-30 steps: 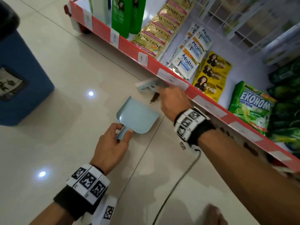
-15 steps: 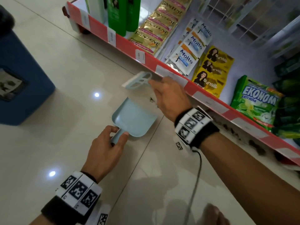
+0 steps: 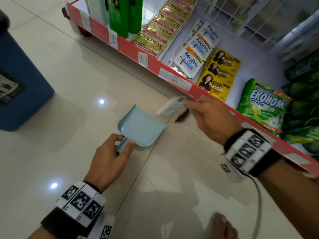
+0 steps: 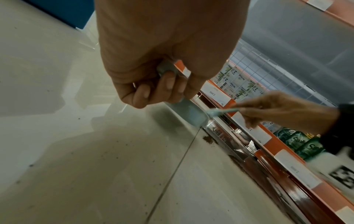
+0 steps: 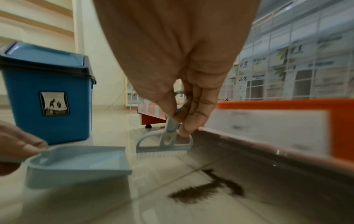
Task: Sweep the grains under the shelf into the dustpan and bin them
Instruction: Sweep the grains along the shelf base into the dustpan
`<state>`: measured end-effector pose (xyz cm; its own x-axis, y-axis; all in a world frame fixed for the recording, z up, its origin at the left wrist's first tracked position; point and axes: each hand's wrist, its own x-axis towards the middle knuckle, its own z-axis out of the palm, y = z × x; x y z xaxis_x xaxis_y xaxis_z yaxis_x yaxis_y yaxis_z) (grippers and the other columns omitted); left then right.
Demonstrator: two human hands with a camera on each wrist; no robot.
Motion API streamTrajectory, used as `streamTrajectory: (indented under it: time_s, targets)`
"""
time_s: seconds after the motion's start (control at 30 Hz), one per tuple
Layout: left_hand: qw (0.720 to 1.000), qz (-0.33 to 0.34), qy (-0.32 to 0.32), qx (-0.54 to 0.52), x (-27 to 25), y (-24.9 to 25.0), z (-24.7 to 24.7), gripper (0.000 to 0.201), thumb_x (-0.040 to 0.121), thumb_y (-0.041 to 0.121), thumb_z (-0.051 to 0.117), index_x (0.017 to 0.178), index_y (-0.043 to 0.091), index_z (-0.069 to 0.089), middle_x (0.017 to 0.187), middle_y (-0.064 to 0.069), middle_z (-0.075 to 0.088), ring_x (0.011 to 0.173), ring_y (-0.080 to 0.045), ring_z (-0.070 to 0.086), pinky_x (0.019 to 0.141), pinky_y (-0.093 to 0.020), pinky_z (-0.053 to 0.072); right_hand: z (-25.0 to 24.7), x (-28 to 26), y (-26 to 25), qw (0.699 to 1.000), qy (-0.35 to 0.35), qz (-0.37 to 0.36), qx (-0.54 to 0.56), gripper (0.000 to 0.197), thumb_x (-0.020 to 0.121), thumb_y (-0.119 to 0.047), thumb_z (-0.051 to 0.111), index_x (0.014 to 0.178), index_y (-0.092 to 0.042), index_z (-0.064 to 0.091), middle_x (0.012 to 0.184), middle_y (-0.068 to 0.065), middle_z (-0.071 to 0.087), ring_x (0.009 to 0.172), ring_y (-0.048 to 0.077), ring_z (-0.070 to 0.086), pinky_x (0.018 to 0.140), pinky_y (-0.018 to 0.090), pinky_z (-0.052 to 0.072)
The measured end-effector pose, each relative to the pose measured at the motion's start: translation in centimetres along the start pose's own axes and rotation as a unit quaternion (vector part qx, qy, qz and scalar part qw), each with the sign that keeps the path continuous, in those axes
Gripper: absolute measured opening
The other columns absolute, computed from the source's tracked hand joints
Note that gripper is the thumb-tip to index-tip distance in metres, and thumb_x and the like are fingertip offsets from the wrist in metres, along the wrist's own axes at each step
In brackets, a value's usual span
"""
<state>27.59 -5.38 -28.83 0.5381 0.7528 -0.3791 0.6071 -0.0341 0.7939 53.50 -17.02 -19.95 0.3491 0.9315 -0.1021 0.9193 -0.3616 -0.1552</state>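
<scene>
A pale blue dustpan (image 3: 140, 128) lies on the tiled floor, its mouth towards the shelf. My left hand (image 3: 110, 157) grips its handle. My right hand (image 3: 211, 118) pinches the handle of a small pale blue brush (image 3: 170, 106), lifted just off the floor beyond the pan's lip. A dark pile of grains (image 3: 182, 116) lies on the floor between the pan and the red shelf edge (image 3: 214, 95). In the right wrist view the brush (image 5: 164, 144) hangs bristles down past the grains (image 5: 206, 191), with the dustpan (image 5: 76, 163) to the left.
A blue lidded bin (image 3: 22, 83) stands on the floor to the left. The low shelf carries shampoo sachets (image 3: 217, 75), Molto sachets and green packets (image 3: 264, 104). A cable (image 3: 257, 204) trails from my right wrist. A foot (image 3: 222, 225) shows at the bottom edge.
My right hand has swung the brush from the far left side of the pan back towards the shelf, above the grains. The left hand keeps holding the dustpan handle in place.
</scene>
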Motion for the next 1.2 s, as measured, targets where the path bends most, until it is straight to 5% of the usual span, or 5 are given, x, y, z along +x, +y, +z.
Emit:
streamTrajectory:
  time_s: [0.23, 0.47, 0.67, 0.9, 1.2]
  targets:
    - [1.0, -0.008, 0.002, 0.027, -0.9, -0.8, -0.2, 0.024, 0.092, 0.045, 0.059, 0.098, 0.022, 0.058, 0.053, 0.004, 0.057, 0.043, 0.0, 0.053, 0.05, -0.025, 0.037, 3.3, 5.9, -4.5, 0.998, -0.003, -0.047, 0.034, 0.037, 0.101, -0.008, 0.046, 0.134, -0.019, 0.058, 0.088, 0.005, 0.043, 0.082, 0.023, 0.051, 0.07, 0.028, 0.034]
    - [1.0, -0.026, -0.009, -0.003, -1.8, -2.1, -0.3, 0.02, 0.091, 0.046, 0.059, 0.094, 0.026, 0.056, 0.048, 0.017, 0.059, 0.043, -0.001, 0.052, 0.048, -0.023, 0.037, 1.5, -1.5, 2.0, 0.997, -0.07, -0.026, -0.027, 0.035, 0.101, -0.013, 0.046, 0.131, -0.022, 0.06, 0.094, 0.006, 0.055, 0.085, 0.028, 0.057, 0.07, 0.034, 0.043]
    - [1.0, -0.012, -0.008, -0.018, -0.9, -1.0, 0.5, 0.021, 0.09, 0.046, 0.061, 0.093, 0.026, 0.057, 0.047, 0.011, 0.059, 0.043, 0.0, 0.052, 0.048, -0.024, 0.037, 1.5, -0.3, 0.1, 0.998, 0.055, -0.018, 0.027, 0.03, 0.098, -0.011, 0.054, 0.126, -0.013, 0.066, 0.081, 0.002, 0.055, 0.072, 0.026, 0.055, 0.065, 0.031, 0.044]
    - [1.0, 0.011, -0.007, -0.003, -0.3, -0.1, 1.0, 0.022, 0.09, 0.045, 0.061, 0.095, 0.024, 0.059, 0.052, 0.005, 0.057, 0.045, 0.002, 0.052, 0.05, -0.024, 0.036, 4.5, 5.6, -3.6, 0.991, 0.039, 0.118, -0.05, 0.018, 0.099, -0.01, 0.049, 0.107, -0.006, 0.065, 0.092, 0.014, 0.069, 0.084, 0.031, 0.067, 0.079, 0.036, 0.055]
    - [1.0, 0.006, -0.025, -0.005, -0.2, 0.0, 1.7, 0.024, 0.089, 0.048, 0.061, 0.094, 0.025, 0.057, 0.048, 0.009, 0.058, 0.045, -0.001, 0.054, 0.051, -0.025, 0.037, 0.8, -4.0, 1.1, 0.977, -0.021, 0.188, -0.101, 0.018, 0.089, -0.006, 0.05, 0.073, -0.007, 0.06, 0.071, 0.015, 0.066, 0.06, 0.031, 0.053, 0.056, 0.029, 0.033]
